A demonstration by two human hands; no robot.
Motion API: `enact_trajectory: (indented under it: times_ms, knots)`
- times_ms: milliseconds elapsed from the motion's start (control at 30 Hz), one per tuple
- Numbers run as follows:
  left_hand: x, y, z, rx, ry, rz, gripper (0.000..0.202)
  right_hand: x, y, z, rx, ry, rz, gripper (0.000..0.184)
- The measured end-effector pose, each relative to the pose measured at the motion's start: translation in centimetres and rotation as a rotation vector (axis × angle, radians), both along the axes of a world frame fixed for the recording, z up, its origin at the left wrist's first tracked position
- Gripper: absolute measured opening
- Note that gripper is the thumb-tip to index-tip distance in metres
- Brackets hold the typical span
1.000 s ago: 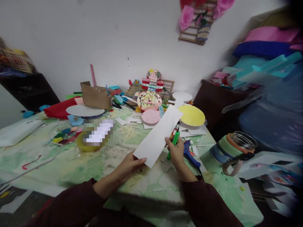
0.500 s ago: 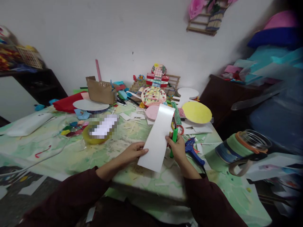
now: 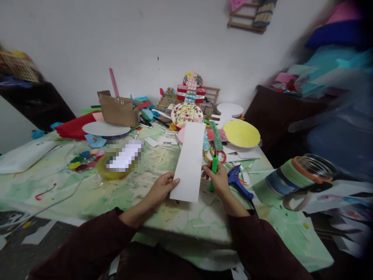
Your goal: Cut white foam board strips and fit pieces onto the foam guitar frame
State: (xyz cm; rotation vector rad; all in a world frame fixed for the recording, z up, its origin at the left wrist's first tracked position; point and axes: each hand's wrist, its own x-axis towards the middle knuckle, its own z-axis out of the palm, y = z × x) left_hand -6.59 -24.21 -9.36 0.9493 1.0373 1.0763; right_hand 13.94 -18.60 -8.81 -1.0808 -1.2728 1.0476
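Note:
A long strip of white card [image 3: 189,163] is tilted up over the front of the table, its far end rising towards the back. My left hand [image 3: 163,186] pinches its lower left edge, thumb on top. In my right hand [image 3: 220,179] is a green utility knife [image 3: 215,165], held upright with its dark, narrow tip pointing up. The fingertips of that hand are at the strip's right edge; whether they touch it, I cannot tell. Just right of this hand lies a blue glue gun [image 3: 239,182]. Scissors [image 3: 221,155] with red and yellow handles lie behind it.
A green bottle [image 3: 294,177] stands at the right. Further back are a yellow disc [image 3: 241,133], a decorated paper guitar [image 3: 188,111] and a cardboard box [image 3: 118,111]. A tape roll [image 3: 112,171] lies on the left, and paper scraps [image 3: 167,140] litter the table.
The white strip has turned more upright and its sheen is gone. My right fingers have shifted from its surface to its edge. The whole view has tilted slightly downward.

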Motion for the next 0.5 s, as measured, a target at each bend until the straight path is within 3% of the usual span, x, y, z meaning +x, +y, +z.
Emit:
enact_trajectory:
  times_ms: [100,267,400,500]
  knots:
    - [0.7,-0.9,-0.6,0.03,-0.022,0.063,0.052,-0.1,-0.1,-0.1,-0.042,0.014,0.073,0.033]
    - [1.4,-1.7,-1.2,0.039,-0.016,0.005,0.053,-0.2,0.0,-0.6,-0.059,-0.055,0.095,0.032]
    - [1.1,-1.7,-1.1,0.102,0.06,-0.168,0.047,0.0,0.0,-0.7,0.018,-0.225,0.039,0.023]
    - [0.2,-2.1,-0.1,0.154,0.353,-0.318,0.035,0.5,0.0,0.2,0.056,-0.283,0.002,0.02]
